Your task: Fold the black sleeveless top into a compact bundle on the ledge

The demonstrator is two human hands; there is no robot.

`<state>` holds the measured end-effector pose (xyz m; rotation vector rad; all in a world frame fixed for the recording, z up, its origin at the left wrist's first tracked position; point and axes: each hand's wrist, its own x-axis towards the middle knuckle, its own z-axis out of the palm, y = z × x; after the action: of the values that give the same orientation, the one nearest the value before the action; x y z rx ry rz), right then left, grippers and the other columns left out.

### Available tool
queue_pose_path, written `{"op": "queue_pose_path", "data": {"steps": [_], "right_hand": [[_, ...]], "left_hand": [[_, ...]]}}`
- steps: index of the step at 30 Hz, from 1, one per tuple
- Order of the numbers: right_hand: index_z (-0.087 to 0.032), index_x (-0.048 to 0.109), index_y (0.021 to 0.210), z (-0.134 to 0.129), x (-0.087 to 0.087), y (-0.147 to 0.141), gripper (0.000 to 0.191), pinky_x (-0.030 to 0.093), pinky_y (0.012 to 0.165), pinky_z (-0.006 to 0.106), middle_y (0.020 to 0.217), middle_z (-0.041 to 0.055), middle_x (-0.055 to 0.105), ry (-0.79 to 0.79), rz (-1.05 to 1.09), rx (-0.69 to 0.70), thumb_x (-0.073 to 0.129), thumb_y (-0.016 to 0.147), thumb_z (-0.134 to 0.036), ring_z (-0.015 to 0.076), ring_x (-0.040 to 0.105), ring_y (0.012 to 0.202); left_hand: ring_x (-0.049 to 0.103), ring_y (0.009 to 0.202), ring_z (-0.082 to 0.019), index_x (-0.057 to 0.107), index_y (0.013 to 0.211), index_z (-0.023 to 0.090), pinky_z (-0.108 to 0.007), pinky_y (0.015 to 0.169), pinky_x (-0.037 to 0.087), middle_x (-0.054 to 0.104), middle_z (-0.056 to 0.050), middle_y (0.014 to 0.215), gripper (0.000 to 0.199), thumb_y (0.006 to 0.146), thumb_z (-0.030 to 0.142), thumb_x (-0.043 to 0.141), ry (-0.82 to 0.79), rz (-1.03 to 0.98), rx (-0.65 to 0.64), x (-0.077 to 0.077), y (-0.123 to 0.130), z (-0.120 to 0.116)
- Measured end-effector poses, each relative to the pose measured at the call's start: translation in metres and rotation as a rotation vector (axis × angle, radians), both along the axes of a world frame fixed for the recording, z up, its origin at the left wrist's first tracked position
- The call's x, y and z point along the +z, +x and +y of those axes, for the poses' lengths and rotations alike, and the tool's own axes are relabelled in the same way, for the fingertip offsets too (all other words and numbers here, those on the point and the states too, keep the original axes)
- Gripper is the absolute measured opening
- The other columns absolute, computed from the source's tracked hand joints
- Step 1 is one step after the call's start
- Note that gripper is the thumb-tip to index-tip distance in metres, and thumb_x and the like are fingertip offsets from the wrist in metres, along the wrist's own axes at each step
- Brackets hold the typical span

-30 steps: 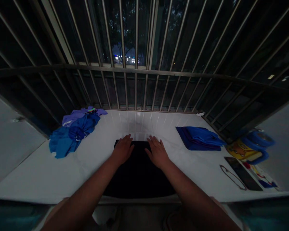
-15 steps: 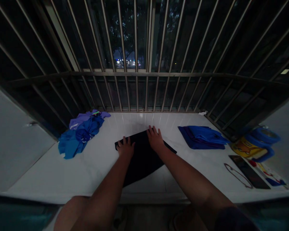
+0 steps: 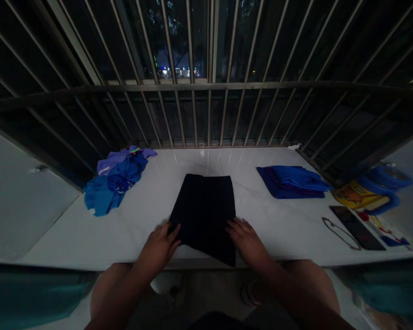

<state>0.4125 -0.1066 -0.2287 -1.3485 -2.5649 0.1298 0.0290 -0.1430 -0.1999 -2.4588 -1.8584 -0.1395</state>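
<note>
1. Dark cloth (image 3: 206,211) is laid pretty much flat in the middle of the white surface (image 3: 131,236), far edge roughly straight, near edge on a slant, near right corner poking out to about the surface's near edge.
2. Its near left corner is touched by the left hand (image 3: 158,247), thumb and fingers a bit apart; whether any fabric is actually pinched can't be made out in this light.
3. Its right side, toward the near end, is touched by the right hand (image 3: 246,243), fingers slightly spread; again, no pinch can be confirmed.
4. Step in hand, at a guess: the cloth is being squared up and smoothed.
5. For the next move, an even hold on both sides is probably called for, with that slanted edge evened out.
6. Crumpled clothes (image 3: 117,178) are heaped at far left, and a folded blue stack (image 3: 296,182) is parked on the right.
</note>
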Motion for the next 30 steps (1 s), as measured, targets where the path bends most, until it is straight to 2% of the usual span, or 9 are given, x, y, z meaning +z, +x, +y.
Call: {"op": "queue_pose_path", "data": {"steps": [2, 6, 9, 12, 17, 21, 25, 28, 30], "right_hand": [[-0.025, 0.068, 0.150, -0.018, 0.001, 0.015, 0.046, 0.044, 0.127, 0.054, 0.154, 0.0118, 0.069, -0.014, 0.022, 0.024, 0.069, 0.105, -0.028, 0.0311, 0.062, 0.144], [-0.026, 0.056, 0.163, -0.053, -0.011, 0.021, 0.087, 0.040, 0.129, 0.057, 0.160, 0.0131, 0.064, 0.000, 0.015, 0.216, 0.090, 0.087, -0.054, 0.0355, 0.058, 0.147], [-0.029, 0.066, 0.152, -0.057, -0.025, 0.023, 0.055, 0.042, 0.126, 0.054, 0.152, 0.0093, 0.071, 0.131, 0.041, 0.253, 0.081, 0.099, -0.035, 0.0316, 0.062, 0.143], [-0.029, 0.076, 0.131, -0.042, -0.021, 0.025, 0.028, 0.052, 0.113, 0.044, 0.134, 0.0055, 0.081, 0.136, 0.152, 0.249, 0.065, 0.107, -0.020, 0.0250, 0.072, 0.127], [-0.026, 0.077, 0.109, -0.013, 0.021, 0.009, 0.023, 0.056, 0.086, 0.032, 0.101, 0.0053, 0.082, -0.223, 0.282, -0.113, 0.055, 0.113, -0.034, 0.0225, 0.077, 0.095], [-0.026, 0.074, 0.099, 0.002, 0.042, -0.012, 0.025, 0.051, 0.072, 0.033, 0.086, 0.0056, 0.079, -0.356, 0.108, -0.378, 0.059, 0.111, -0.042, 0.0251, 0.076, 0.081], [-0.022, 0.070, 0.132, 0.003, 0.037, -0.024, 0.029, 0.057, 0.084, 0.037, 0.111, 0.0128, 0.080, -0.257, 0.120, -0.473, 0.067, 0.105, -0.032, 0.0294, 0.077, 0.099], [-0.026, 0.069, 0.143, -0.003, 0.026, -0.023, 0.042, 0.055, 0.106, 0.043, 0.139, 0.0137, 0.073, -0.112, 0.190, -0.297, 0.061, 0.103, -0.018, 0.0303, 0.070, 0.124], [-0.028, 0.074, 0.137, -0.007, 0.022, -0.020, 0.039, 0.054, 0.109, 0.047, 0.137, 0.0122, 0.074, -0.098, 0.195, -0.203, 0.058, 0.103, -0.017, 0.0313, 0.069, 0.125]], "left_hand": [[0.065, 0.139, -0.035, 0.066, 0.154, 0.030, -0.052, 0.115, 0.053, 0.064, -0.014, 0.158, 0.049, 0.106, 0.033, 0.064, 0.096, -0.031, -0.149, -0.015, -0.001, -0.026], [0.058, 0.150, -0.030, 0.060, 0.158, 0.030, -0.052, 0.128, 0.042, 0.062, -0.008, 0.164, 0.053, 0.106, 0.030, 0.065, 0.161, -0.086, -0.344, -0.033, 0.017, -0.041], [0.064, 0.140, -0.030, 0.062, 0.155, 0.027, -0.051, 0.121, 0.048, 0.069, -0.010, 0.155, 0.052, 0.104, 0.032, 0.070, 0.122, -0.109, -0.298, -0.035, 0.036, -0.034], [0.068, 0.131, -0.032, 0.068, 0.146, 0.027, -0.050, 0.112, 0.053, 0.073, -0.011, 0.146, 0.048, 0.100, 0.037, 0.078, 0.058, -0.156, -0.229, -0.029, 0.048, -0.026], [0.071, 0.118, -0.030, 0.078, 0.122, 0.026, -0.047, 0.099, 0.056, 0.076, -0.010, 0.132, 0.023, 0.102, 0.038, 0.075, -0.043, -0.280, -0.179, -0.014, 0.052, -0.014], [0.072, 0.104, -0.027, 0.078, 0.105, 0.024, -0.043, 0.091, 0.055, 0.078, -0.007, 0.114, 0.013, 0.106, 0.032, 0.067, -0.100, -0.329, -0.079, -0.005, 0.059, -0.001], [0.072, 0.111, -0.028, 0.076, 0.129, 0.028, -0.043, 0.095, 0.055, 0.077, -0.007, 0.122, 0.028, 0.105, 0.021, 0.065, -0.093, -0.323, -0.043, -0.002, 0.066, 0.002], [0.071, 0.115, -0.028, 0.074, 0.141, 0.036, -0.044, 0.098, 0.054, 0.076, -0.007, 0.130, 0.047, 0.102, 0.012, 0.063, -0.076, -0.271, -0.133, -0.005, 0.066, -0.004], [0.070, 0.115, -0.028, 0.075, 0.140, 0.037, -0.044, 0.098, 0.054, 0.076, -0.007, 0.130, 0.046, 0.103, 0.013, 0.063, -0.060, -0.263, -0.145, -0.008, 0.065, -0.010]]}}
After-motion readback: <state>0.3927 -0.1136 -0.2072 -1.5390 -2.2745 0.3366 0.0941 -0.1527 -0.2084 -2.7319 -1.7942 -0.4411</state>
